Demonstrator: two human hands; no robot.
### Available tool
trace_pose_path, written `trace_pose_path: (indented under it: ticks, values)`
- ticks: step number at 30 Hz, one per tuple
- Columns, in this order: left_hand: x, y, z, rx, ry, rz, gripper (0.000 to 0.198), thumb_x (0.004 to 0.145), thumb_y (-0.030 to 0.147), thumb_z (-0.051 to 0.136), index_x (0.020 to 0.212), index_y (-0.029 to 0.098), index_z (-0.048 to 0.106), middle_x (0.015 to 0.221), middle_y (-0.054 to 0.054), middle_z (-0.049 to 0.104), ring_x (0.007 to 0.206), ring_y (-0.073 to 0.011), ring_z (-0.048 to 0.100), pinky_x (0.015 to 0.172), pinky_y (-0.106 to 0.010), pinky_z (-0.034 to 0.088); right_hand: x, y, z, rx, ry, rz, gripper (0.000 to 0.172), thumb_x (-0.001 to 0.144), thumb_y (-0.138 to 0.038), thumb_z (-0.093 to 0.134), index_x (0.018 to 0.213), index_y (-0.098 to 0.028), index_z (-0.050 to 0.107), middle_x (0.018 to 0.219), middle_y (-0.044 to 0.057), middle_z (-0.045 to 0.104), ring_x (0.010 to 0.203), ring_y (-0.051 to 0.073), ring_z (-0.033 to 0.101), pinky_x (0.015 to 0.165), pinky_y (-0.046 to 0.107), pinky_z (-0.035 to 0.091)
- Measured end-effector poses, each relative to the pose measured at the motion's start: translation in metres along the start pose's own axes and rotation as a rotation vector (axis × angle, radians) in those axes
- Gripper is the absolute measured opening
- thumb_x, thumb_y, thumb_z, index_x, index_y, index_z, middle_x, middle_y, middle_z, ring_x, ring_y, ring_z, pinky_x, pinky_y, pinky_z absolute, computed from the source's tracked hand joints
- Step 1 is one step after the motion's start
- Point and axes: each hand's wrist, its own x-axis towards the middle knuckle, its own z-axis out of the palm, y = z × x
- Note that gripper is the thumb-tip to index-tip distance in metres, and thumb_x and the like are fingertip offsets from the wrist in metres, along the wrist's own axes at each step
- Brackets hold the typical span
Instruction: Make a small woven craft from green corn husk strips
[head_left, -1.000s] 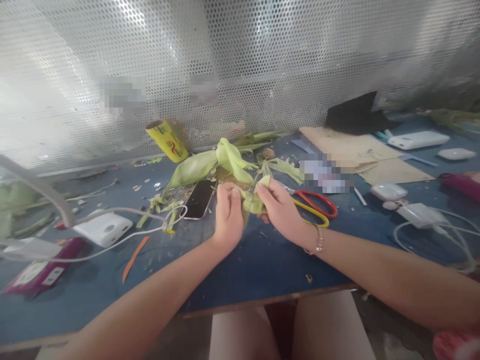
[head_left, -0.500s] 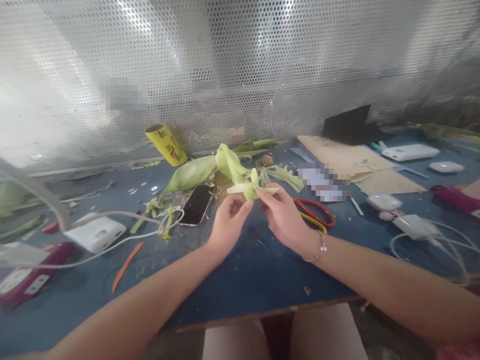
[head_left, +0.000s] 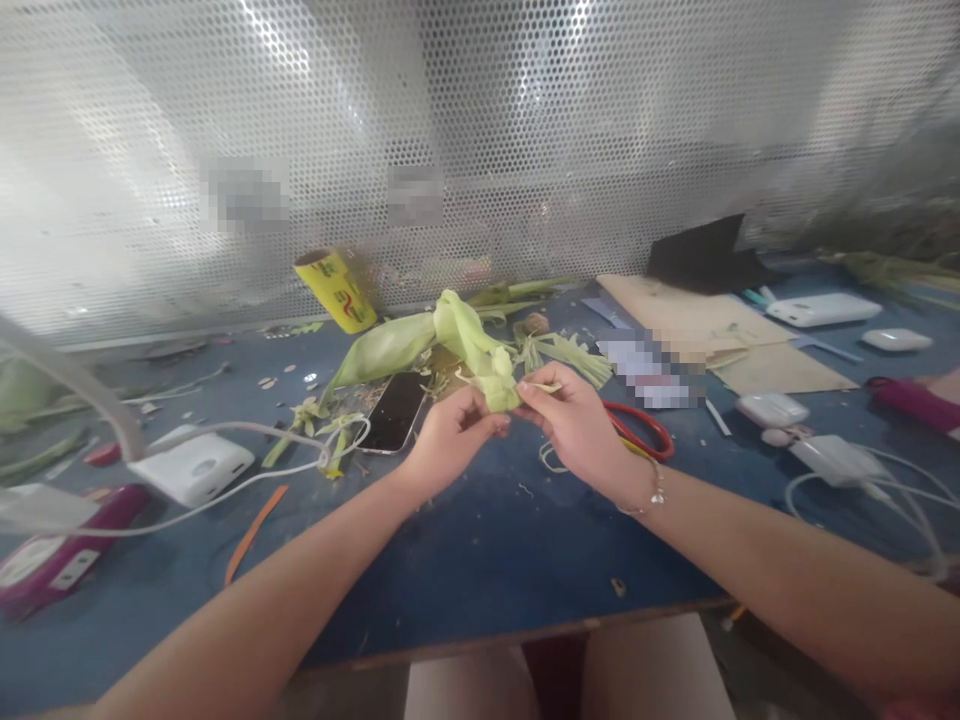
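Note:
A small folded piece of pale green corn husk (head_left: 496,390) is held between my two hands above the table, in the middle of the head view. My left hand (head_left: 454,432) is closed on its left side, thumb and fingers pinched together. From the right, my right hand (head_left: 576,418) pinches the other side, with a thin husk end poking out past the fingers. Directly behind lie larger green husk leaves (head_left: 394,345). Shredded husk strips (head_left: 562,355) are just beyond my right hand. A black-screened phone (head_left: 396,412) lies left of my left hand.
Red and yellow looped handles (head_left: 646,432) lie beside my right wrist. A yellow tube (head_left: 337,290) leans by the perforated metal wall (head_left: 480,130). A white charger (head_left: 191,465), its cable, and an orange strip (head_left: 255,535) lie left. Cardboard sheets (head_left: 697,310) and white chargers (head_left: 832,460) are right.
My right hand has moved slightly right and down. The held husk looks more compact, its protruding ends shorter or folded in. My left hand has shifted a little left and stays closed on it.

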Motion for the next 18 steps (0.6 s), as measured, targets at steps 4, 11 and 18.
trace_pose_path:
  ticks: [4, 11, 18]
  values:
    - [0.0017, -0.0021, -0.0055, 0.017, -0.044, 0.048, 0.015, 0.073, 0.027, 0.064, 0.067, 0.018, 0.054, 0.066, -0.001, 0.063, 0.064, -0.0131, 0.059, 0.064, -0.027, 0.045, 0.0007, -0.0026, -0.0017, -0.050, 0.014, -0.007, 0.028, 0.069, -0.039, 0.073, 0.069, -0.020, 0.053, 0.070, -0.004, 0.056, 0.066, 0.010, 0.058, 0.063, 0.028, 0.055]
    - [0.0009, 0.0000, -0.0085, -0.041, -0.045, 0.098, 0.017, 0.074, 0.028, 0.066, 0.066, 0.017, 0.056, 0.067, -0.002, 0.064, 0.065, -0.0130, 0.058, 0.065, -0.027, 0.045, 0.0021, -0.0041, -0.0028, 0.001, 0.027, -0.019, 0.026, 0.074, -0.039, 0.069, 0.073, -0.022, 0.050, 0.069, -0.004, 0.059, 0.059, 0.008, 0.059, 0.057, 0.024, 0.055]
    - [-0.0018, -0.0014, 0.0002, -0.209, 0.063, 0.026, 0.023, 0.069, 0.035, 0.071, 0.065, 0.016, 0.059, 0.067, -0.003, 0.066, 0.066, -0.0135, 0.060, 0.067, -0.027, 0.047, 0.0009, -0.0044, -0.0025, 0.021, -0.002, -0.001, 0.027, 0.073, -0.040, 0.070, 0.073, -0.022, 0.050, 0.069, -0.004, 0.061, 0.063, 0.009, 0.062, 0.062, 0.026, 0.056]
